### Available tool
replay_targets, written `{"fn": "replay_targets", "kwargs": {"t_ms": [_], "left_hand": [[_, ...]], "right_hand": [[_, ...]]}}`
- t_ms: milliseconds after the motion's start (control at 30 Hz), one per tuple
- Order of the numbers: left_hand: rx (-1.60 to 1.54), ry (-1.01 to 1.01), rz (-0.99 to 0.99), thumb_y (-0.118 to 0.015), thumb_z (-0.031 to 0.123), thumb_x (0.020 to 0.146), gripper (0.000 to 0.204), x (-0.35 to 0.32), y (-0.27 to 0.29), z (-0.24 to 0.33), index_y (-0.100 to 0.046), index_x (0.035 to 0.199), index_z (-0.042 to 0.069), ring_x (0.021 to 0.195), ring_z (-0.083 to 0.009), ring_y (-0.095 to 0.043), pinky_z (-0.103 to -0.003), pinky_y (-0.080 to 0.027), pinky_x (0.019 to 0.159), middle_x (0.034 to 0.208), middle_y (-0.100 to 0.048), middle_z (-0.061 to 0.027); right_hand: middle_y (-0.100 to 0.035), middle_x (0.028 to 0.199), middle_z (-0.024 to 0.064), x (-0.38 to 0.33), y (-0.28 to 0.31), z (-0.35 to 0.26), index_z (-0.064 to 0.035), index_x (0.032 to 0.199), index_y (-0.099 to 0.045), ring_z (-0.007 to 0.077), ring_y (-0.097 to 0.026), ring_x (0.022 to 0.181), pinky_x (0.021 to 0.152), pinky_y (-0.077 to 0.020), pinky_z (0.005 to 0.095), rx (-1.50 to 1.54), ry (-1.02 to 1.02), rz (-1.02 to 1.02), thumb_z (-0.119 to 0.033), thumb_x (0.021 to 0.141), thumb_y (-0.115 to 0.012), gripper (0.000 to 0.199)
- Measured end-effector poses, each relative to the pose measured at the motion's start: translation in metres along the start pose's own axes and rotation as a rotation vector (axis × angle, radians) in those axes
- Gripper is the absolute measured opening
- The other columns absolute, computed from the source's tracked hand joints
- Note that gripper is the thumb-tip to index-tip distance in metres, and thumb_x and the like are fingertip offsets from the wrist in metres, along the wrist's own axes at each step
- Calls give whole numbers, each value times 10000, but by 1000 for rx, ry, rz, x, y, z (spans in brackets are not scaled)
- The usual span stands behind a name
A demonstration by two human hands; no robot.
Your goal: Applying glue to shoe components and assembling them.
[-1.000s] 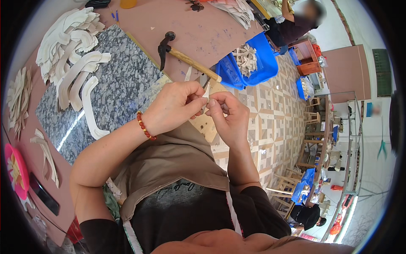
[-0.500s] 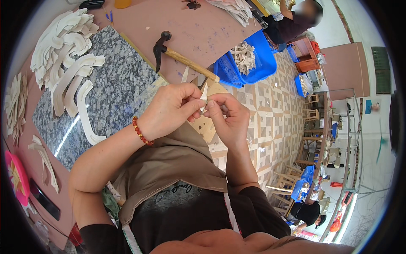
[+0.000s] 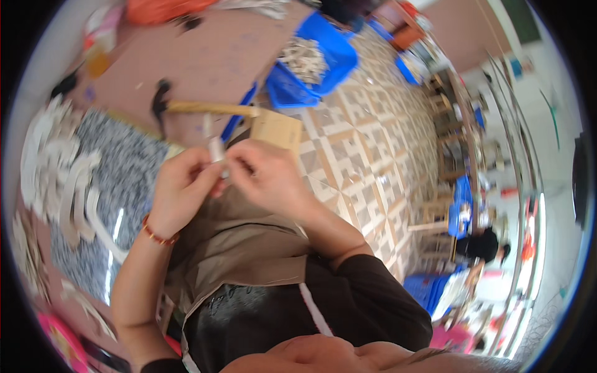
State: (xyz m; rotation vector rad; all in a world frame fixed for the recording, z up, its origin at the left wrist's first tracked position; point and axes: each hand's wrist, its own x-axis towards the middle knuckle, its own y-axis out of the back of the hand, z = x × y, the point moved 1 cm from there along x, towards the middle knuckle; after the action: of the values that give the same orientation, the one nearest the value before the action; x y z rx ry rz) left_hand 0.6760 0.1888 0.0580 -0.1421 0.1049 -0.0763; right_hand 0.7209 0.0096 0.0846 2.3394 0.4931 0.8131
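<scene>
In front of my apron, my left hand pinches a small white strip between thumb and fingers. My right hand is closed at the strip's right side, its fingertips on or against it; blur hides the exact contact. Just beyond my hands lies a hammer with a wooden handle and a dark head. At the left, pale curved strips are heaped on and beside a speckled grey stone slab.
A blue bin of short pale pieces stands past the table's right edge. Near the hammer handle is a tan board. A pink basin and a dark phone lie lower left. Stools and a person are at the right.
My view has swung, so the table, hammer and bin appear shifted left. Both hands stay together at the white strip, now farther left in the picture. An orange bag shows at the top.
</scene>
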Motion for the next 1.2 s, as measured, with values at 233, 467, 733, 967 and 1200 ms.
{"fn": "replay_targets", "kwargs": {"t_ms": [233, 467, 733, 967, 1200], "left_hand": [[24, 51, -118, -600, 41, 1018, 81, -13, -2, -14, -640, 969, -9, 710, -101, -670, -226, -536, 613, 826, -692, -57], [62, 32, -192, -604, 68, 1030, 85, -18, -1, -6, -652, 1004, 3, 722, -84, -663, -209, -521, 626, 858, -705, -43], [48, 24, -209, -622, 85, 1023, 89, -24, 3, -14, -652, 1004, 3, 681, -92, -667, -217, -530, 600, 826, -699, -36], [39, 69, -215, -615, 97, 1035, 96, -21, 2, -16, -645, 999, 13, 696, -89, -664, -211, -530, 601, 849, -702, -40], [28, 98, -180, -604, 87, 1037, 95, -22, 6, -29, -647, 991, 16, 723, -110, -689, -222, -559, 626, 870, -714, -50]], "right_hand": [[-655, 845, 117, -41, -8, -7, -45, 926, -631, 335, -678, 766, 655, -551, 428, -44, -46, 92, -116, 916, -656, 76], [-631, 805, 117, -50, 0, -22, -46, 880, -583, 340, -669, 732, 636, -539, 453, -83, -75, 80, -150, 932, -640, 130], [-638, 803, 140, -58, -3, -35, -29, 866, -573, 369, -671, 743, 640, -533, 469, -120, -111, 75, -171, 950, -609, 169], [-651, 820, 158, -59, -3, -30, -21, 878, -598, 375, -681, 756, 652, -538, 476, -65, -147, 68, -174, 951, -604, 170], [-656, 825, 163, -59, -6, -26, -20, 901, -605, 377, -681, 745, 669, -558, 472, -76, -154, -43, -200, 954, -601, 188]]}}
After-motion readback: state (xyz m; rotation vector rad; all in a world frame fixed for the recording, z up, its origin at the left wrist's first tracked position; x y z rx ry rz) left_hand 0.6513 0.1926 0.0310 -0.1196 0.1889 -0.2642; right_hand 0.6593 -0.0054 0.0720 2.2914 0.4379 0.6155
